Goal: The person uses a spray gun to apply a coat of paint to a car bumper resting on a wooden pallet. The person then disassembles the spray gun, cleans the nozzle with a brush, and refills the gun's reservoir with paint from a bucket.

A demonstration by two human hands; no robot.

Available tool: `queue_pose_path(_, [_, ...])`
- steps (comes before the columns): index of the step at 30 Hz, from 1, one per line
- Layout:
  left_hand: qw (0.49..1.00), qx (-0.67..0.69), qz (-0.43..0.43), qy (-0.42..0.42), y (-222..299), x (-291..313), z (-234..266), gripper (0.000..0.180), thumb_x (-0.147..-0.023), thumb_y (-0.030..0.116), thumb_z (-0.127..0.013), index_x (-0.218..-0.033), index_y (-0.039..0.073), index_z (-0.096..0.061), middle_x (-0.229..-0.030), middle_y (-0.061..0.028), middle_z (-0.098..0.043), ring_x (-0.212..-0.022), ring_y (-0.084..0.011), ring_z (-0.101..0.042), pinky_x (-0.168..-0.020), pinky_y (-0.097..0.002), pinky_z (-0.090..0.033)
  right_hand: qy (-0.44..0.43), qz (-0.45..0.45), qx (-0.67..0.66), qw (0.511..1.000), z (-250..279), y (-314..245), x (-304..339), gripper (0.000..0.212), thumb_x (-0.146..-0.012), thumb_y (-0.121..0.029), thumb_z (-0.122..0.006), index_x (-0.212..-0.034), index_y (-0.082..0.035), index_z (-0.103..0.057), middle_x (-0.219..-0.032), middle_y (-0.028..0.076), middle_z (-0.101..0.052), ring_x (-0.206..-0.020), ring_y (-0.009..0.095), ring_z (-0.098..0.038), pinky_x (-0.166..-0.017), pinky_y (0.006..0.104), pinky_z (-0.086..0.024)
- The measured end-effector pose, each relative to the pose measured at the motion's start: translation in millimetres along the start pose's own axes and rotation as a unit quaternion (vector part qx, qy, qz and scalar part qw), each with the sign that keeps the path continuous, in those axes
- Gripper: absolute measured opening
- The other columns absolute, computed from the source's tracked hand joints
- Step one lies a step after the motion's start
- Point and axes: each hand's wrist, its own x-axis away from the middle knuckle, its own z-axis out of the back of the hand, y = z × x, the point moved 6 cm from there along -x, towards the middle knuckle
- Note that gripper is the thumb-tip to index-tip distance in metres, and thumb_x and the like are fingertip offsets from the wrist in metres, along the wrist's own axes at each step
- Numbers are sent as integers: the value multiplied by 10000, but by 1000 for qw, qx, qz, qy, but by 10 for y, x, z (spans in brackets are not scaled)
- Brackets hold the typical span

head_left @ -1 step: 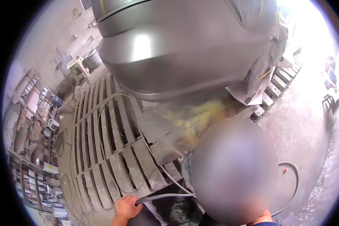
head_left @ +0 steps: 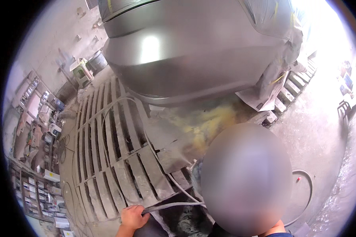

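At the lower edge, my left hand (head_left: 133, 216) is closed around a grey hose (head_left: 174, 205), which runs right from the fist. A large blurred oval covers the area in front of my right arm, so my right hand and anything in it are hidden. Only a bit of skin of my right arm (head_left: 278, 227) shows beneath the oval. Ahead stands a car body (head_left: 194, 59) with a smooth, glossy dark grey panel, apart from my left hand. Plastic masking sheet (head_left: 271, 17) wraps its upper right part.
Slatted floor grating (head_left: 97, 146) lies to the left, with hose looped over it. Yellow-stained sheet (head_left: 201, 126) lies under the car. Left, shelves (head_left: 37, 189) hold boxes and cans; farther back are a small stool (head_left: 82, 73) and a bucket (head_left: 97, 61). Another hose loop (head_left: 311, 189) curves at right.
The view has shifted very slightly. My left hand keeps its grip on the hose, and the car stands as before.
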Motion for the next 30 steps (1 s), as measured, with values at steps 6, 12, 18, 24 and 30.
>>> queue_pose_path(6, [1000,2,4,2,-107,-2,60,223,-621,262,-705,-606,92,-560,-624,-94,-592,-582,-314,-598,-532,-430,-475,171,23,-146,974,623,-348,217,267,-940,-166,-528,-1186,-67,-494,-958,58,-560,-739,65,-533,-537,222,-438])
queue_pose_path(12, [998,37,28,-43,-320,100,197,222,-641,280,-691,-613,99,-566,-639,-99,-606,-589,-312,-605,-531,-423,-479,397,97,13,912,541,-1126,361,473,-943,-170,-544,-1378,-115,-366,-1241,32,-540,-692,53,-513,-486,184,-407])
queue_pose_path(18, [988,62,79,-114,-489,391,422,239,-676,312,-684,-717,94,-596,-709,-119,-633,-657,-341,-623,-597,-452,-492,181,96,157,966,-671,-758,120,243,-911,-176,-594,-1120,-100,-498,-949,-1,-525,-741,78,-479,-621,236,-430])
queue_pose_path(24, [930,129,262,-225,-910,792,907,310,-751,350,-634,-873,66,-664,-848,-155,-671,-816,-370,-635,-692,-438,-505,98,12,166,981,-1868,-763,350,243,-919,-199,-571,-1129,-102,-499,-863,-18,-502,-684,63,-452,-571,221,-395])
queue_pose_path(30, [929,152,228,-249,-1122,1192,867,249,-744,307,-632,-794,67,-589,-745,-171,-627,-753,-376,-614,-692,-477,-482,221,-34,175,959,-1686,-1460,579,248,-927,-223,-548,-1139,-103,-500,-777,-35,-479,-628,48,-425,-520,205,-361])
